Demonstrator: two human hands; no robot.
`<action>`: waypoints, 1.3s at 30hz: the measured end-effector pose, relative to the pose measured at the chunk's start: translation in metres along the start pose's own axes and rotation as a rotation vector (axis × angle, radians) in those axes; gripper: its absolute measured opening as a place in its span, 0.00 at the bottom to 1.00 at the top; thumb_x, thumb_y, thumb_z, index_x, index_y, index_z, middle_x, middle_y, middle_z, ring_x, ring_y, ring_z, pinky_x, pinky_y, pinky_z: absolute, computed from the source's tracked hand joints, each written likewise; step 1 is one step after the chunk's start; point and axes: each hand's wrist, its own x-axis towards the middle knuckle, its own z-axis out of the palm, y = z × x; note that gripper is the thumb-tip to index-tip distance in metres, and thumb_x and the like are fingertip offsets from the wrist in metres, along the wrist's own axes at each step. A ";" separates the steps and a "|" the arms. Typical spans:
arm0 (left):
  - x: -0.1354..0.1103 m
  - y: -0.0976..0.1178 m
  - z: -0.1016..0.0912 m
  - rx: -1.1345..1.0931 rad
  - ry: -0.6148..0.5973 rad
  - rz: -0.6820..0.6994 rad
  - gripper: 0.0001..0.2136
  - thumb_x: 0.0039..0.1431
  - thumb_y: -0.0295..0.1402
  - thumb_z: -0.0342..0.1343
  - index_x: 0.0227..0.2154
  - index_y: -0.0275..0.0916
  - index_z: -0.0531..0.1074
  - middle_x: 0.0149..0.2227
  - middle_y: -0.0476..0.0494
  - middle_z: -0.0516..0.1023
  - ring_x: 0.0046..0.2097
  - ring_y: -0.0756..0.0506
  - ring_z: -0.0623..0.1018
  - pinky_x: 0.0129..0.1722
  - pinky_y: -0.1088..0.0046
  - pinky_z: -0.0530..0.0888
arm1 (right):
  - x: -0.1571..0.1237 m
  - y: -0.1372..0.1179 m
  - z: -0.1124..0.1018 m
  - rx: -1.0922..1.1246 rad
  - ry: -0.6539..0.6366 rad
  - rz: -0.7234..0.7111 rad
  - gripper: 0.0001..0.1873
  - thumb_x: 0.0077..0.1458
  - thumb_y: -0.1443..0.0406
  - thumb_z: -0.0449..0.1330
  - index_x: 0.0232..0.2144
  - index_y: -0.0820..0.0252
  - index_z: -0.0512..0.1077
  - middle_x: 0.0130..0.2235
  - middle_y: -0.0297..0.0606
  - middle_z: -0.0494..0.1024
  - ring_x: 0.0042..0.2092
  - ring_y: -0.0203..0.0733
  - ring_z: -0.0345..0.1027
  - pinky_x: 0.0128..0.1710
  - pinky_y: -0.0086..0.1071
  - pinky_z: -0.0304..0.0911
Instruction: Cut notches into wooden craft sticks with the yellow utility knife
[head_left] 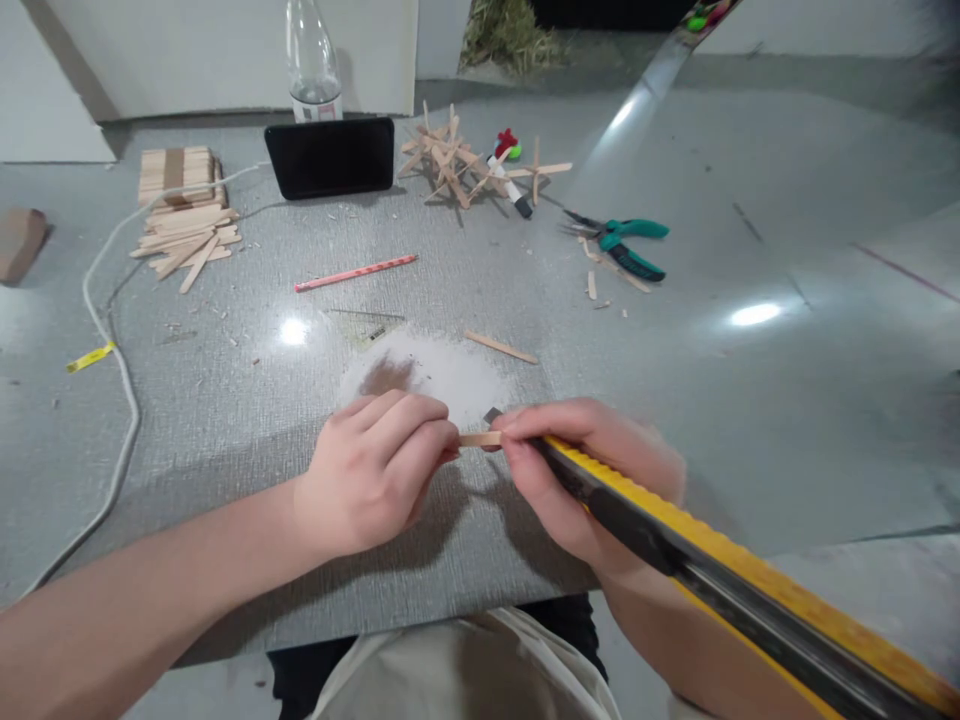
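Note:
A short length of wooden craft stick (478, 439) spans the gap between my two hands, above the front part of the table. My left hand (382, 465) is closed and pinches its left end. With thumb and fingers wrapped, my right hand (577, 470) grips a yellow and black utility knife (720, 570), whose long handle reaches toward the lower right. The blade's tip (492, 415) shows just beyond the right fingertips, close to the stick. My right thumb also meets the stick's right end. The exact contact between blade and wood is hidden by the fingers.
A whitish patch (450, 370) and a loose craft stick (501, 347) lie beyond my hands. Farther back are a pink pencil (356, 273), teal-handled pliers (622, 240), a phone (330, 158), a bottle (311, 60), stacked sticks (180, 175), a stick pile (446, 160), and a cable (124, 375).

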 end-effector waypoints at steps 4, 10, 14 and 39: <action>0.004 -0.005 0.002 -0.034 -0.044 -0.094 0.08 0.68 0.25 0.47 0.34 0.38 0.69 0.37 0.43 0.78 0.37 0.47 0.76 0.35 0.71 0.71 | 0.001 0.003 -0.002 -0.059 0.025 -0.007 0.06 0.57 0.69 0.62 0.35 0.50 0.75 0.28 0.30 0.81 0.27 0.39 0.76 0.27 0.34 0.69; 0.008 -0.028 -0.002 -0.021 -0.092 -0.355 0.12 0.70 0.28 0.48 0.28 0.38 0.68 0.25 0.49 0.74 0.24 0.52 0.70 0.23 0.77 0.64 | 0.001 0.011 -0.006 -0.016 0.129 0.113 0.05 0.58 0.68 0.63 0.34 0.50 0.76 0.29 0.31 0.81 0.29 0.40 0.75 0.28 0.34 0.68; 0.007 -0.033 -0.003 -0.014 -0.156 -0.393 0.16 0.69 0.32 0.50 0.23 0.38 0.69 0.18 0.52 0.67 0.19 0.53 0.63 0.20 0.76 0.58 | 0.002 0.012 -0.006 -0.005 0.109 0.115 0.05 0.58 0.67 0.63 0.34 0.50 0.76 0.29 0.31 0.80 0.29 0.39 0.75 0.28 0.34 0.68; 0.008 -0.015 -0.003 -0.221 0.146 -0.123 0.17 0.65 0.28 0.58 0.20 0.38 0.63 0.18 0.53 0.67 0.25 0.51 0.72 0.33 0.69 0.69 | 0.004 0.000 -0.010 -0.139 0.055 0.076 0.05 0.58 0.69 0.62 0.33 0.53 0.75 0.29 0.31 0.81 0.28 0.37 0.75 0.28 0.30 0.70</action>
